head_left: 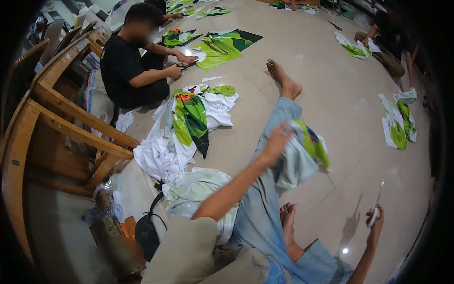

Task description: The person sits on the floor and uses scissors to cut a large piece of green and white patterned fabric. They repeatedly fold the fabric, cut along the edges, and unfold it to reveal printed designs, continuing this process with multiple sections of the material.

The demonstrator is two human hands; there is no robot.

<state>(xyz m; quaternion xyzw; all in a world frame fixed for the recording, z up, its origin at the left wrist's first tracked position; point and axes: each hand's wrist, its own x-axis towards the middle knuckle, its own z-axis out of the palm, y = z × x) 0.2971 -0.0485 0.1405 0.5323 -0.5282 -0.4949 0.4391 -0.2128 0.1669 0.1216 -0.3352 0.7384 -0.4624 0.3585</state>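
My left hand point(278, 142), smeared by motion, is over my outstretched leg and grips a piece of printed cloth point(302, 158). The cloth is white with green, blue and yellow parts and hangs beside my jeans. Off to the right, my right hand point(375, 218) is closed round the white handle of a thin-bladed cutting tool point(381, 191). Its blade points up and away from me; whether it is a knife or closed scissors I cannot make out. Pale cloth point(196, 189) lies bunched by my left forearm.
A pile of white and green cloth point(191, 118) lies ahead on the tiled floor point(350, 118). A person in black point(130, 71) cuts green cloth point(220, 49) with scissors point(187, 66). Another person point(390, 38) sits far right. Wooden frames point(80, 113) stand left; a dark cap point(150, 236) lies near.
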